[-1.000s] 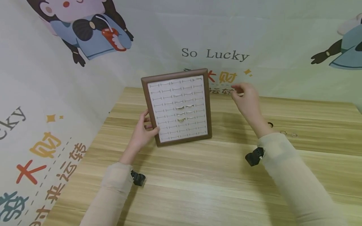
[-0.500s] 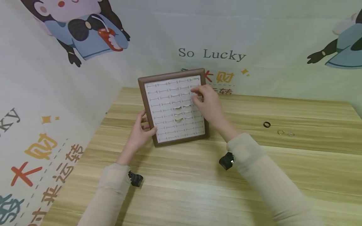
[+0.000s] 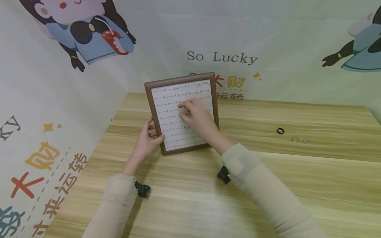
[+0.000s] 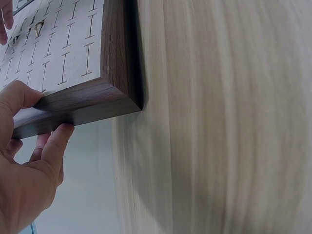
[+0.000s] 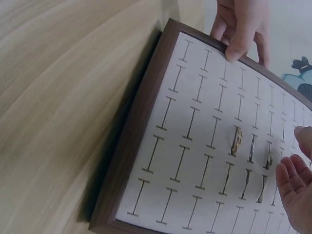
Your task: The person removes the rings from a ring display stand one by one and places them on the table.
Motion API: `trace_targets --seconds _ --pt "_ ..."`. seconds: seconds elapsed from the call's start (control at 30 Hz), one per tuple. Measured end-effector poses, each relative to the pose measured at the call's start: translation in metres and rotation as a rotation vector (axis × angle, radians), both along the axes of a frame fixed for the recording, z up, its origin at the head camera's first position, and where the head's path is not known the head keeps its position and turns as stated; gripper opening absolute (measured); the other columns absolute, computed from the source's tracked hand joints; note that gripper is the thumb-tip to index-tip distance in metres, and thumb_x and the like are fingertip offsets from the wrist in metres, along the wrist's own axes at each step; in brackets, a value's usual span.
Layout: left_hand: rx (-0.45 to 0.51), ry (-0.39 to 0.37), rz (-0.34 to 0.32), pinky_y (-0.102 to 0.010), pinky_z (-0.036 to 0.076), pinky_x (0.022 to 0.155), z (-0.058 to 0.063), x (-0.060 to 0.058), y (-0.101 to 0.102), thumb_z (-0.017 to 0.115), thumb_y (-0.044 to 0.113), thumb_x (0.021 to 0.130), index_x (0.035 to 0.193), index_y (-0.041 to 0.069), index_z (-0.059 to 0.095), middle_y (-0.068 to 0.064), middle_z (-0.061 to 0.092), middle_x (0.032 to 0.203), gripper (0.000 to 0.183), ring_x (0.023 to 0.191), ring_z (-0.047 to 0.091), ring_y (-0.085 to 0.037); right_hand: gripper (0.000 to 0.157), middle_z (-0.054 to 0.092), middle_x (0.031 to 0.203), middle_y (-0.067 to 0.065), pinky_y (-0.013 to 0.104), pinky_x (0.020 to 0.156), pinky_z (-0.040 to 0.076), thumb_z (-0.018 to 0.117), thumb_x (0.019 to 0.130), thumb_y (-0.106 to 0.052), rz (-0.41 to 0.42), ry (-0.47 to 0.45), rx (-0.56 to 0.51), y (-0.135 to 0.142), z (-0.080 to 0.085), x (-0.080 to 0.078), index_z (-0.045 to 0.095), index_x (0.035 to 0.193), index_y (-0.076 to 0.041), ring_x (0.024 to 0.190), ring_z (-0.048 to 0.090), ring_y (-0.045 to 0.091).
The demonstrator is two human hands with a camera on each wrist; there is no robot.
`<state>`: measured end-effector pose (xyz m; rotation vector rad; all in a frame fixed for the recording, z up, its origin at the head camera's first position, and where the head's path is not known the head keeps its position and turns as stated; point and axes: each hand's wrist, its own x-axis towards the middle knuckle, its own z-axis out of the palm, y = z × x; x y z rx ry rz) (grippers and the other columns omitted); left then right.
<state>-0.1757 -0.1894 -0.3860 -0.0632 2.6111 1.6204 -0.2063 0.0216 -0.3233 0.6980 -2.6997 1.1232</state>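
Note:
A ring display board (image 3: 165, 119) with a brown wooden frame and a white slotted insert stands tilted on the table. My left hand (image 3: 146, 140) grips its left side, thumb on the front and fingers behind. A gold ring (image 5: 236, 141) and other rings, one of them a silver ring (image 5: 251, 148), sit in slots around the middle. My right hand (image 3: 197, 115) hovers over the middle of the board with thumb and index finger bent toward each other. I cannot tell whether a small thing is between those fingertips. In the right wrist view its fingers (image 5: 291, 178) come close to the seated rings.
On the wooden table (image 3: 190, 201), right of the board, lie a black ring (image 3: 280, 131), a gold ring (image 3: 295, 139) and a silver ring (image 3: 306, 140). A printed backdrop (image 3: 166, 39) rises behind the table and along the left.
My right hand has moved left from beside the board to in front of its middle, uncovering the black ring on the table. The left hand keeps its grip on the frame.

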Motion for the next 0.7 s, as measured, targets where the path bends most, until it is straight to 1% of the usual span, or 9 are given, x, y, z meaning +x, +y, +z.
trace_targets --seconds 0.1,0.2,0.43,0.53,0.7 --pt "-0.002 0.002 -0.006 -0.054 0.051 0.112 -0.0001 -0.0003 -0.0005 0.061 0.001 0.098 0.167 0.005 0.011 -0.033 0.040 0.151 0.086 0.135 0.051 -0.050 0.032 0.065 0.130 0.018 0.036 0.100 0.059 0.069 0.100 -0.010 0.017 0.001 0.022 -0.0037 -0.0022 0.0004 0.068 0.131 -0.001 0.116 0.066 0.029" --pt "-0.006 0.004 -0.007 -0.054 0.051 0.112 0.0000 -0.0003 -0.0009 0.061 0.001 0.098 0.167 0.004 0.011 -0.033 0.040 0.151 0.086 0.135 0.051 -0.050 0.033 0.064 0.133 0.017 0.036 0.101 0.058 0.069 0.101 -0.011 0.027 -0.018 0.032 -0.0069 -0.0035 0.0001 0.067 0.133 -0.001 0.117 0.064 0.029" --pt "-0.003 0.000 -0.004 -0.054 0.051 0.113 -0.0006 -0.0007 -0.0012 0.061 0.000 0.097 0.167 0.004 0.011 -0.033 0.039 0.151 0.086 0.135 0.051 -0.050 0.031 0.062 0.136 0.015 0.036 0.109 0.054 0.066 0.102 -0.010 0.026 -0.040 0.060 -0.0109 -0.0067 -0.0007 0.067 0.132 -0.002 0.123 0.063 0.029" --pt "-0.004 -0.002 -0.005 -0.054 0.051 0.113 -0.0001 -0.0007 -0.0011 0.061 0.000 0.097 0.167 0.005 0.011 -0.033 0.039 0.151 0.086 0.135 0.051 -0.050 0.028 0.063 0.134 0.015 0.036 0.109 0.055 0.066 0.102 -0.008 0.010 -0.027 0.065 -0.0106 -0.0082 -0.0005 0.069 0.129 -0.001 0.124 0.063 0.029" --pt "-0.006 0.001 -0.009 -0.053 0.052 0.112 0.0009 -0.0002 -0.0005 0.062 0.001 0.098 0.167 0.005 0.011 -0.032 0.039 0.150 0.086 0.135 0.051 -0.050 0.022 0.066 0.127 0.015 0.035 0.106 0.056 0.066 0.100 -0.003 -0.043 -0.022 0.064 -0.0062 -0.0105 -0.0008 0.072 0.121 0.000 0.121 0.063 0.029"
